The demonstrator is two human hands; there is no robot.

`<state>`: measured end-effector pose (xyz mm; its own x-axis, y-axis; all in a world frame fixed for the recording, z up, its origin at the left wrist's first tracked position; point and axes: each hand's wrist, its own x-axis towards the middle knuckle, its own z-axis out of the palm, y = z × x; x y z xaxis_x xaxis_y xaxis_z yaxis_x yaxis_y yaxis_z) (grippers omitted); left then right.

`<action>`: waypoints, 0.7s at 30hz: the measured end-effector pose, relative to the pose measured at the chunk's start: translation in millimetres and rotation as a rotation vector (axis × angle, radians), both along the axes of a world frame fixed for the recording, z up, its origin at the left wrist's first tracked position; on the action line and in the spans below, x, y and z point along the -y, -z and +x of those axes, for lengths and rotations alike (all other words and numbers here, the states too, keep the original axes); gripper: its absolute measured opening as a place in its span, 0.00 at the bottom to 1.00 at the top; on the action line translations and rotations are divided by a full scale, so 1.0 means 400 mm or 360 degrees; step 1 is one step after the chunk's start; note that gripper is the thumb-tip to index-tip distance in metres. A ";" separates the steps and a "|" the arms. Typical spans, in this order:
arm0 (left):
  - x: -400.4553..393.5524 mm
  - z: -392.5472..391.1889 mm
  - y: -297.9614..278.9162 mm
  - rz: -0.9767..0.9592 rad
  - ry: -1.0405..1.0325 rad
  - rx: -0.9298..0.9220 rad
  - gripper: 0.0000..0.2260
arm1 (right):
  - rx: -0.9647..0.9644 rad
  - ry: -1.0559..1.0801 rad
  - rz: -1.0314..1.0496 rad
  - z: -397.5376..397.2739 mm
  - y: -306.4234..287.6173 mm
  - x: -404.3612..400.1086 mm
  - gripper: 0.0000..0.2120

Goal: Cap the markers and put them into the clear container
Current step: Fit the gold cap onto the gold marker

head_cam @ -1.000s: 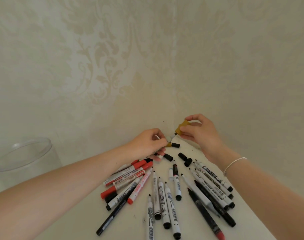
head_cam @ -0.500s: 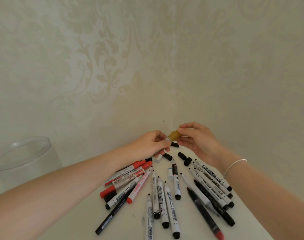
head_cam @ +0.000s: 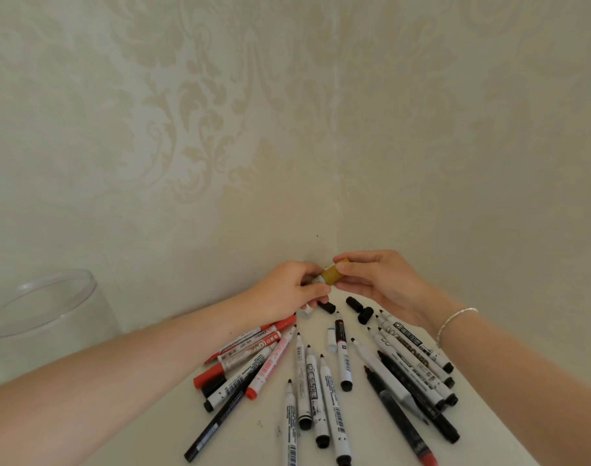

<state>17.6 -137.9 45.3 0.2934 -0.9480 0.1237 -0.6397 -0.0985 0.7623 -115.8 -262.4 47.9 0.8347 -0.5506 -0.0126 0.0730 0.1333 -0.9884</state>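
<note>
Left hand (head_cam: 292, 285): we are pinching the marker barrel (head_cam: 317, 280), mostly hidden.
Right hand (head_cam: 376, 280): we are pinching the mustard cap (head_cam: 331, 274) against it.
Clear container (head_cam: 45, 307): sitting at 9 o'clock.
Loose markers (head_cam: 324, 371): lying at 6 o'clock.

Uncapped markers (head_cam: 324, 375) fan across the table; clear container (head_cam: 45, 307) stands left.

"board" on a black-printed marker (head_cam: 409, 354)

Cream wallpaper (head_cam: 220, 129) carries a pale damask leaf pattern. The cap (head_cam: 332, 274) between the hands is mustard yellow. White-barrelled markers (head_cam: 327, 391) bear black print; several markers (head_cam: 250, 348) have red caps. Loose caps (head_cam: 359, 309) are black.
</note>
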 end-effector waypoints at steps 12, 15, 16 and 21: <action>0.016 0.054 -0.036 0.0260 -0.0249 0.0324 0.09 | -0.0376 0.0457 -0.0777 0.108 0.079 0.076 0.13; -0.003 0.083 -0.039 0.0303 -0.0295 0.0364 0.11 | -0.0675 0.0290 -0.1126 0.144 0.123 0.107 0.23; -0.008 0.091 -0.040 0.0315 -0.0310 0.0359 0.11 | -0.0743 0.0245 -0.1225 0.156 0.134 0.113 0.24; -0.017 0.109 -0.058 0.0294 -0.0350 0.0247 0.13 | -0.0974 0.0115 -0.1864 0.217 0.176 0.115 0.21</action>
<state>61.3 -131.1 68.4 0.4845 -0.8747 0.0149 -0.6950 -0.3745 0.6139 -29.0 -308.2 -22.5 0.8331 -0.5362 0.1360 -0.4521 -0.8016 -0.3913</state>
